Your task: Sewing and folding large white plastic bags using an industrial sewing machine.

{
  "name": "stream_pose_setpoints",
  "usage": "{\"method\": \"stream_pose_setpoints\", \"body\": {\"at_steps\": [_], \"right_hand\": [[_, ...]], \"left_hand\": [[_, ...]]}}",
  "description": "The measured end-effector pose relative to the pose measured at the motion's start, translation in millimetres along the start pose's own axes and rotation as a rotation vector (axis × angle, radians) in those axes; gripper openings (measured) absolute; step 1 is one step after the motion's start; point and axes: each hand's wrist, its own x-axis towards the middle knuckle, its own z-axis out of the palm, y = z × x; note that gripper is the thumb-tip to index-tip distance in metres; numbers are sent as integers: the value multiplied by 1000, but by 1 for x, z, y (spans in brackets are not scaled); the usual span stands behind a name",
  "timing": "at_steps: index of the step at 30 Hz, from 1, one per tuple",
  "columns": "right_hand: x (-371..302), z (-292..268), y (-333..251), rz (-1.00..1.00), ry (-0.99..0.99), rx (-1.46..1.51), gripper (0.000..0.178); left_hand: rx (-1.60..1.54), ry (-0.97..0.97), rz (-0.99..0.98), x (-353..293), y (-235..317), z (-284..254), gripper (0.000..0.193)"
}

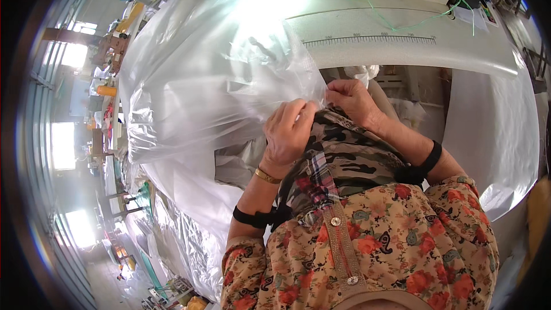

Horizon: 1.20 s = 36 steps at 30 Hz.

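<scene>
Plastic sheet (pixel 189 83): likely light, limp, slippery; hold by edge
Left hand (pixel 288 132): pinches edge
Right hand (pixel 358 103): pinches edge

A tan top (pixel 390 235) is showing red blooms (pixel 417 281) and dark curling motifs, its beige front strip (pixel 343 252) carrying red lines and round, glinting buttons (pixel 336 221). Camouflage-print cloth (pixel 361 146) is covering the lap, a plaid strip (pixel 321 169) crossing it. A gold-toned bracelet (pixel 267 176) is circling the left wrist (pixel 276 166); black bands (pixel 431 158) are ringing both forearms (pixel 407 136).
</scene>
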Motion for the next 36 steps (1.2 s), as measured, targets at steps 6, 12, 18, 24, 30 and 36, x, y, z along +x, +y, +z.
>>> {"method": "stream_pose_setpoints", "body": {"at_steps": [6,12,18,24,30,36], "right_hand": [[-7,-4,-7,110,-245,414,21],[-8,-4,-21,79,-262,405,29],[-5,4,-24,57,-264,371,39],[-1,6,-25,116,-252,215,37],[-9,6,-35,154,-222,194,34],[-6,17,-33,225,-246,212,32]], "left_hand": [[120,-160,67,3,15,-21,26],[162,-177,62,8,18,-23,31],[161,-211,72,10,19,-26,31],[170,-90,116,5,23,-30,27],[315,-142,-25,-5,-11,-24,23],[413,-70,-117,-36,-19,-66,22]]}}
